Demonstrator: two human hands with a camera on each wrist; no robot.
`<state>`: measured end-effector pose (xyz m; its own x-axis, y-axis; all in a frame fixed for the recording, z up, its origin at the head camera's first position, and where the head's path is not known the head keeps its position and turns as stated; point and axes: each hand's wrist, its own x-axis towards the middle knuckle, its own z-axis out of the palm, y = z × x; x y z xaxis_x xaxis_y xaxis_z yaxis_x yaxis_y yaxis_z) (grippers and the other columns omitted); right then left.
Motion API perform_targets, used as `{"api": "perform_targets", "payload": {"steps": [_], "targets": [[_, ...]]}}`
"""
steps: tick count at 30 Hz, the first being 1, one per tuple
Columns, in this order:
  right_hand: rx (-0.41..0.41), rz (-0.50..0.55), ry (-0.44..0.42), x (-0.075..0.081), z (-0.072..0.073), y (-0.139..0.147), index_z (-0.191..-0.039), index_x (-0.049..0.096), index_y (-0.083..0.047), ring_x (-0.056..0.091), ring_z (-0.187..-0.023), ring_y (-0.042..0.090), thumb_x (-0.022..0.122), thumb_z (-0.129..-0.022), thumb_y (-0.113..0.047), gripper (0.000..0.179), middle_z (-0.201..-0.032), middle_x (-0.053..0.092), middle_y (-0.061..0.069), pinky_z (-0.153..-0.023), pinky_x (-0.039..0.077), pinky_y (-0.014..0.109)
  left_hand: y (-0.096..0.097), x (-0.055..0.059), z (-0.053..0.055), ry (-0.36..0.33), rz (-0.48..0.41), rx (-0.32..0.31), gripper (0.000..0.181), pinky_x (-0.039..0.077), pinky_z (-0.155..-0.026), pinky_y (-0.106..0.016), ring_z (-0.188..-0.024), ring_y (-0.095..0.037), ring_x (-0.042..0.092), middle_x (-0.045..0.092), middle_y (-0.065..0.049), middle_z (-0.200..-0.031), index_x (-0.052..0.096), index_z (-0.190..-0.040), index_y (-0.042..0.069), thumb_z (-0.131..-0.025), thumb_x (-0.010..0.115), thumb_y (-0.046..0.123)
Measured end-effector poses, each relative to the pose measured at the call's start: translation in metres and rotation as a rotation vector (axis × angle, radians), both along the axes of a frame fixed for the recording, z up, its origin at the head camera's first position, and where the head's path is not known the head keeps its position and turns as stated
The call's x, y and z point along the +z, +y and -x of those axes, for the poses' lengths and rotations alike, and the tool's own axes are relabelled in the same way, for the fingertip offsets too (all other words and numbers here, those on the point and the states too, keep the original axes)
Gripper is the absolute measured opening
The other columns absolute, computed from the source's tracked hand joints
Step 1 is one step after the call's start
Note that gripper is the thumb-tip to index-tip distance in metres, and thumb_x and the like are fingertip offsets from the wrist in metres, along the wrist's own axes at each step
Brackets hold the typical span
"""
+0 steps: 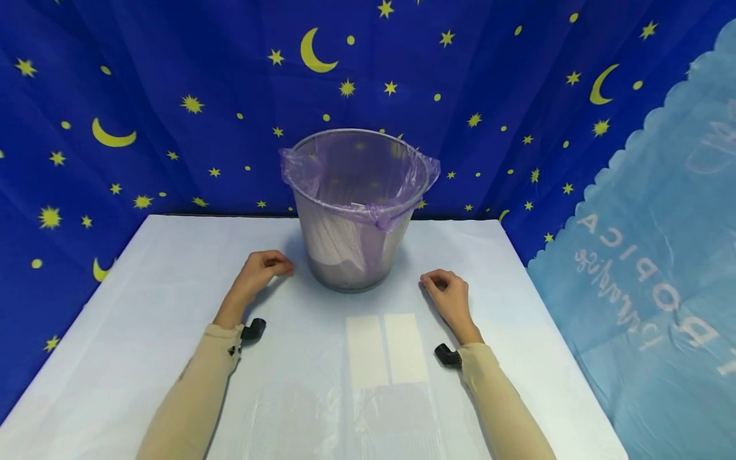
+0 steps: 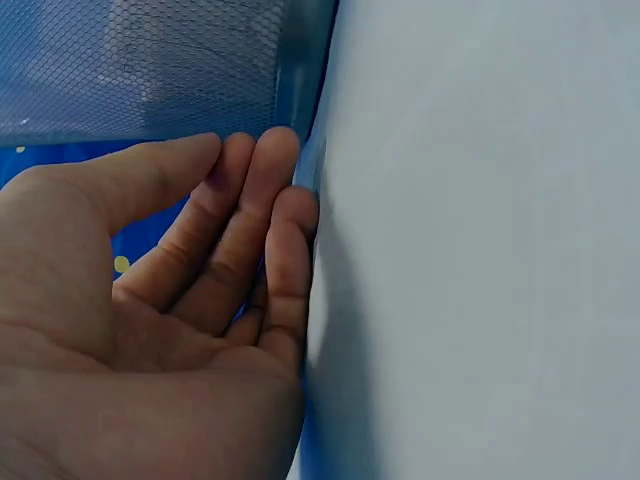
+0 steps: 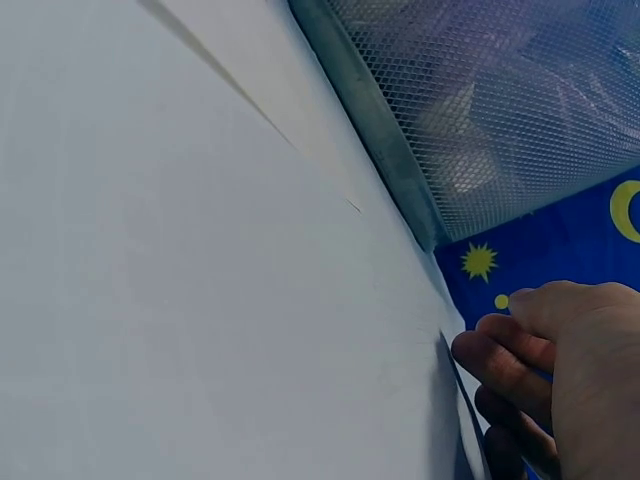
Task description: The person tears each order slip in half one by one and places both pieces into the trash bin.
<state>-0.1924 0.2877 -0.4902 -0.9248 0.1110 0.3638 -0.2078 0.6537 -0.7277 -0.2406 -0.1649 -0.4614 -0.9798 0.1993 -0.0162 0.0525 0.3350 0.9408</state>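
A round mesh wastebasket [image 1: 330, 239] stands upright toward the back of the white table, lined with a thin purple plastic bag [image 1: 301, 171] folded over its rim. Something whitish shows inside through the mesh. My left hand [image 1: 259, 275] rests on the table left of the basket, fingers loosely curled and holding nothing. On the other side, my right hand [image 1: 450, 297] lies on the table, also loosely curled with nothing in it. In the left wrist view the fingertips [image 2: 275, 150] overlap the basket's lower edge. The right wrist view shows the basket's mesh wall [image 3: 470, 120] beyond the fingers.
Two cream rectangular strips [image 1: 368, 351] lie side by side on the table [image 1: 167, 287] before the basket. Nearer me are clear plastic sheets or bags [image 1: 397, 409]. A blue curtain [image 1: 190, 57] with moons and stars hangs behind; a light blue cloth [image 1: 650, 255] hangs at right.
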Motion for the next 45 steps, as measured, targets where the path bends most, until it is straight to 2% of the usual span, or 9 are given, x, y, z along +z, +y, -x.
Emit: {"api": "perform_targets", "payload": {"steps": [5,11,20,29,36,41,45], "targets": [[0.006,-0.006,0.005,0.002,0.003,-0.002,-0.096,0.082,-0.012,0.072,-0.089,0.023,0.08,-0.095,-0.021,0.009,-0.093,0.08,0.005,-0.087,0.05,0.034,-0.002,-0.001,-0.001,0.001,-0.032,0.02,0.023,0.053,-0.086,-0.019,-0.088,-0.012,0.075,0.077,-0.02,-0.105,0.073,-0.113,-0.01,-0.102,0.067,0.01],[-0.004,-0.012,0.013,0.003,0.002,-0.003,-0.096,0.083,-0.012,0.071,-0.089,0.024,0.081,-0.094,-0.022,0.01,-0.091,0.08,0.005,-0.087,0.05,0.036,0.003,-0.003,0.0,0.022,-0.003,0.018,0.022,0.052,-0.086,-0.018,-0.089,-0.014,0.074,0.078,-0.018,-0.102,0.073,-0.111,-0.008,-0.102,0.068,0.011],[0.024,-0.008,0.002,0.002,-0.006,-0.007,-0.096,0.082,-0.013,0.07,-0.092,0.022,0.079,-0.096,-0.023,0.01,-0.092,0.079,0.004,-0.09,0.05,0.039,0.027,-0.003,-0.015,0.023,0.026,0.003,0.017,0.05,-0.089,-0.027,-0.09,-0.023,0.073,0.078,-0.014,-0.095,0.075,-0.106,-0.003,-0.101,0.07,0.011],[0.089,-0.015,0.03,0.001,-0.012,-0.02,-0.093,0.082,-0.014,0.07,-0.09,0.02,0.082,-0.094,-0.022,0.008,-0.09,0.078,0.001,-0.087,0.052,0.036,0.061,-0.006,-0.032,0.057,0.056,-0.076,0.01,0.052,-0.077,-0.026,-0.081,-0.019,0.072,0.078,-0.012,-0.087,0.076,-0.098,-0.002,-0.095,0.075,0.007],[0.093,-0.03,0.023,0.002,-0.013,-0.025,-0.093,0.082,-0.014,0.07,-0.089,0.018,0.083,-0.093,-0.022,0.009,-0.089,0.077,0.001,-0.086,0.052,0.035,0.09,-0.009,-0.05,0.142,0.082,-0.169,0.005,0.055,-0.074,-0.025,-0.076,-0.013,0.069,0.077,-0.007,-0.082,0.077,-0.089,0.002,-0.093,0.076,0.006],[0.1,-0.026,0.037,0.002,-0.013,-0.026,-0.093,0.082,-0.013,0.07,-0.088,0.019,0.083,-0.093,-0.022,0.009,-0.089,0.077,0.001,-0.085,0.052,0.036,0.109,-0.008,-0.065,0.206,0.137,-0.231,0.005,0.054,-0.073,-0.026,-0.074,-0.009,0.066,0.075,-0.003,-0.08,0.078,-0.087,0.005,-0.092,0.078,0.008],[0.108,-0.016,0.058,0.0,-0.013,-0.027,-0.093,0.082,-0.014,0.069,-0.088,0.019,0.084,-0.092,-0.023,0.009,-0.088,0.077,-0.001,-0.085,0.052,0.035,0.118,-0.008,-0.076,0.221,0.206,-0.271,0.007,0.052,-0.071,-0.025,-0.072,-0.006,0.061,0.073,0.003,-0.079,0.079,-0.086,0.01,-0.092,0.079,0.013]]}}
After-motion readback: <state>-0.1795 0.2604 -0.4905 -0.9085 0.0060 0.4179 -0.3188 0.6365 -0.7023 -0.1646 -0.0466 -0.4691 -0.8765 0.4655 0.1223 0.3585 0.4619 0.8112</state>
